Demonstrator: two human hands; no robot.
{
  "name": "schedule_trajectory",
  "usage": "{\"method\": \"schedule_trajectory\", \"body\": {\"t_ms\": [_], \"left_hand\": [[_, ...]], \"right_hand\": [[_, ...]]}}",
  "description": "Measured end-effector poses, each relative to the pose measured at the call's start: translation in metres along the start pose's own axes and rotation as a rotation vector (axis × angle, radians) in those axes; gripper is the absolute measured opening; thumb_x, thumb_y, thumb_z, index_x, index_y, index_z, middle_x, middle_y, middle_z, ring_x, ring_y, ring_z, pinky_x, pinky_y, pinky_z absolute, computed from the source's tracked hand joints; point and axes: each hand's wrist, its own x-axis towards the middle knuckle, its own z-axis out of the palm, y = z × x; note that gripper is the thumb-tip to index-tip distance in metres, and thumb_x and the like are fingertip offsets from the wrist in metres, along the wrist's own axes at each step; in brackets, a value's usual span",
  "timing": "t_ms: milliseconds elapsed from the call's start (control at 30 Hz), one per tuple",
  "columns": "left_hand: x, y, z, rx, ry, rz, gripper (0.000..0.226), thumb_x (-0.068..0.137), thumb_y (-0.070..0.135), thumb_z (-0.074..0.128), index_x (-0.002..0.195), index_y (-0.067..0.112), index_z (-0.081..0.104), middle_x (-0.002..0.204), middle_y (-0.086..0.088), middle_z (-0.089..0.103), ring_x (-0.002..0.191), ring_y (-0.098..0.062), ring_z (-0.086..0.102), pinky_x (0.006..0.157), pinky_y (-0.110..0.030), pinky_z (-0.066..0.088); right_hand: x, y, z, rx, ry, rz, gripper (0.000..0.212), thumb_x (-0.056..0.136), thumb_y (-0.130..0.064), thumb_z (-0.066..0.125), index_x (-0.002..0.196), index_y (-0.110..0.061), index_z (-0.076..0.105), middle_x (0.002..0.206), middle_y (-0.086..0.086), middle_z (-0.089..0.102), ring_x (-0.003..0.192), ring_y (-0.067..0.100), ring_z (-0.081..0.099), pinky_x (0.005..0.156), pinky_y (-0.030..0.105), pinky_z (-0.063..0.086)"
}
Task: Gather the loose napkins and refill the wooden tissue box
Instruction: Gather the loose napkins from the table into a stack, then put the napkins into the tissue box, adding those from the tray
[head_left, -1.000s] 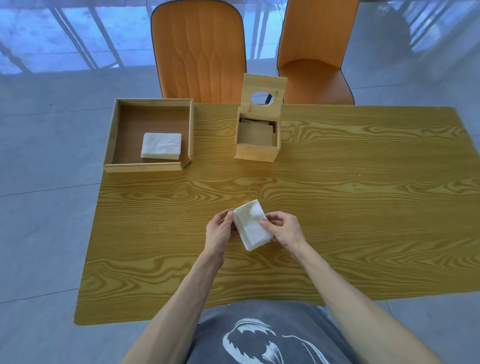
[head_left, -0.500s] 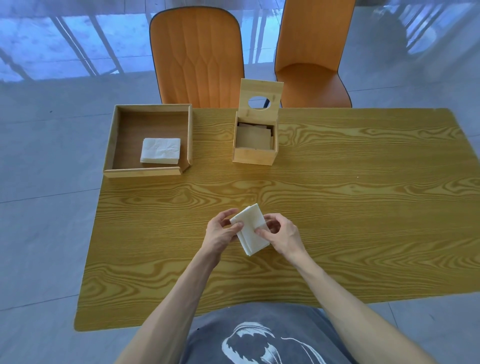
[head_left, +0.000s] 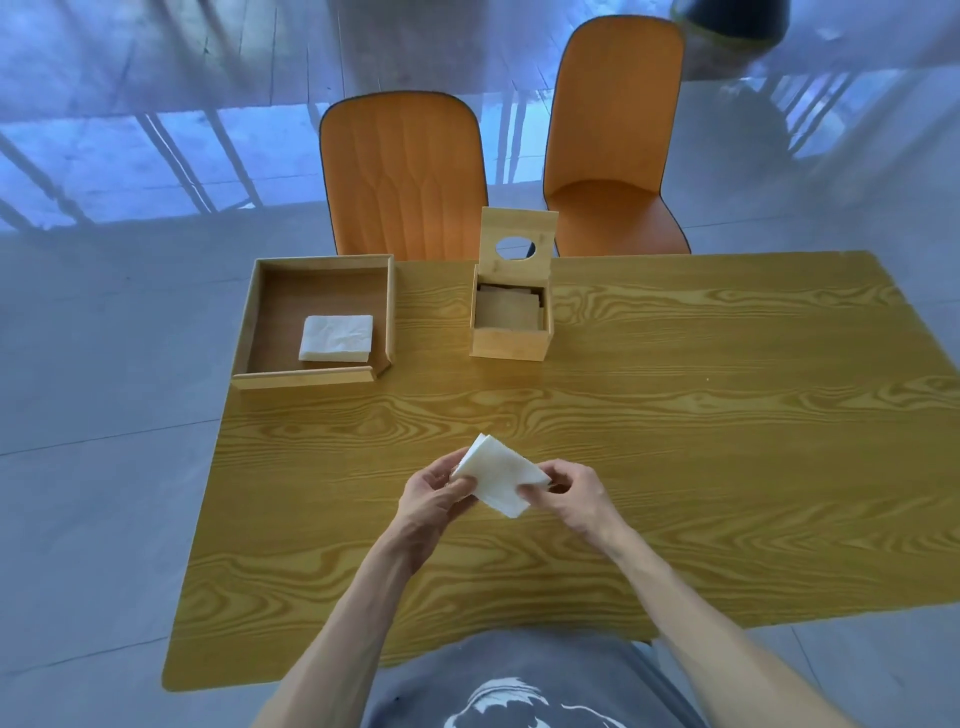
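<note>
— Napkins, a small white stack (head_left: 500, 477), pinched at both ends: left hand (head_left: 435, 498) on one corner, right hand (head_left: 570, 494) on the other, lifted just over the wooden table (head_left: 727, 415).

— Where's the tissue box?

— Wooden tissue box (head_left: 510, 327) sits at the far side, hinged lid (head_left: 518, 238) standing upright, round hole showing. Open table between it and the hands.

— Anything else around?

— Wooden tray (head_left: 249, 322) at far left, beside the box, with another napkin pile (head_left: 336, 338) inside. Two orange chairs (head_left: 405, 171) stand behind. No readable writing; only a white graphic on the grey shirt (head_left: 519, 686).
</note>
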Motion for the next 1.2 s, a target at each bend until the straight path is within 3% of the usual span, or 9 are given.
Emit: {"method": "schedule_trajectory", "body": {"t_ms": [67,133,200,300,400,567,733,933,1200], "left_hand": [[-0.003,0.003,-0.001,0.224,0.021,0.05,0.035,0.089,0.002,0.062,0.119,0.018,0.069,0.101,-0.002,0.075,0.094,-0.011,0.067,0.085,-0.02,0.05],[-0.004,0.005,-0.001,0.392,0.069,0.109,0.028,0.088,0.008,0.067,0.113,0.02,0.071,0.101,-0.002,0.076,0.096,-0.012,0.068,0.078,-0.014,0.05],[-0.003,0.005,-0.003,0.587,0.122,0.202,0.026,0.085,0.014,0.071,0.109,0.024,0.072,0.104,0.003,0.075,0.101,-0.012,0.066,0.081,-0.017,0.051],[0.002,0.005,-0.007,0.937,0.193,0.311,0.034,0.078,0.018,0.075,0.109,0.03,0.071,0.11,0.012,0.068,0.097,-0.011,0.06,0.085,-0.025,0.047],[0.001,0.007,-0.007,1.057,0.187,0.295,0.039,0.079,0.022,0.074,0.115,0.033,0.066,0.11,0.014,0.064,0.087,-0.01,0.059,0.078,-0.028,0.05],[0.001,0.008,-0.002,1.023,0.197,0.305,0.027,0.081,0.019,0.073,0.106,0.027,0.07,0.101,0.012,0.067,0.07,-0.004,0.059,0.07,-0.026,0.052],[0.003,0.011,0.004,0.972,0.15,0.303,0.033,0.077,0.02,0.075,0.108,0.031,0.068,0.104,0.014,0.068,0.076,0.003,0.065,0.069,-0.016,0.049],[0.004,0.009,0.005,0.929,0.178,0.303,0.022,0.082,0.019,0.073,0.093,0.037,0.067,0.099,0.017,0.07,0.079,0.001,0.067,0.077,-0.028,0.055],[0.015,0.01,0.006,0.91,0.174,0.271,0.018,0.083,0.029,0.074,0.099,0.036,0.069,0.096,0.02,0.07,0.082,0.001,0.068,0.077,-0.03,0.057]], "right_hand": [[-0.002,-0.003,-0.001,-0.031,0.056,-0.037,0.021,0.073,-0.028,0.083,0.091,-0.02,0.075,0.085,-0.002,0.076,0.069,0.006,0.063,0.068,0.026,0.051],[-0.003,-0.006,-0.001,-0.084,0.111,-0.093,0.02,0.074,-0.026,0.084,0.092,-0.021,0.074,0.079,-0.006,0.073,0.062,-0.001,0.057,0.063,0.02,0.049],[-0.003,-0.009,0.0,-0.158,0.138,-0.161,0.019,0.075,-0.024,0.084,0.091,-0.023,0.074,0.075,-0.011,0.07,0.059,-0.002,0.056,0.061,0.016,0.047],[-0.002,-0.01,0.001,-0.3,0.104,-0.204,0.02,0.076,-0.026,0.082,0.092,-0.03,0.071,0.079,-0.018,0.069,0.063,-0.001,0.059,0.065,0.018,0.048],[-0.003,-0.009,0.004,-0.423,0.09,-0.22,0.025,0.078,-0.028,0.078,0.101,-0.028,0.072,0.091,-0.018,0.07,0.078,0.004,0.062,0.074,0.024,0.051],[-0.003,-0.012,0.006,-0.44,0.14,-0.227,0.014,0.08,-0.025,0.076,0.094,-0.027,0.074,0.084,-0.018,0.07,0.075,0.003,0.062,0.073,0.025,0.051],[-0.003,-0.01,0.0,-0.418,0.139,-0.237,0.023,0.08,-0.027,0.078,0.101,-0.032,0.071,0.088,-0.022,0.069,0.072,-0.001,0.065,0.07,0.015,0.05],[-0.001,-0.008,-0.002,-0.339,0.182,-0.239,0.013,0.081,-0.023,0.077,0.093,-0.029,0.075,0.085,-0.017,0.073,0.076,0.002,0.067,0.071,0.019,0.054],[0.005,-0.004,-0.011,-0.306,0.147,-0.186,0.012,0.082,-0.027,0.076,0.093,-0.033,0.073,0.084,-0.019,0.073,0.076,0.005,0.068,0.074,0.026,0.056]]}}
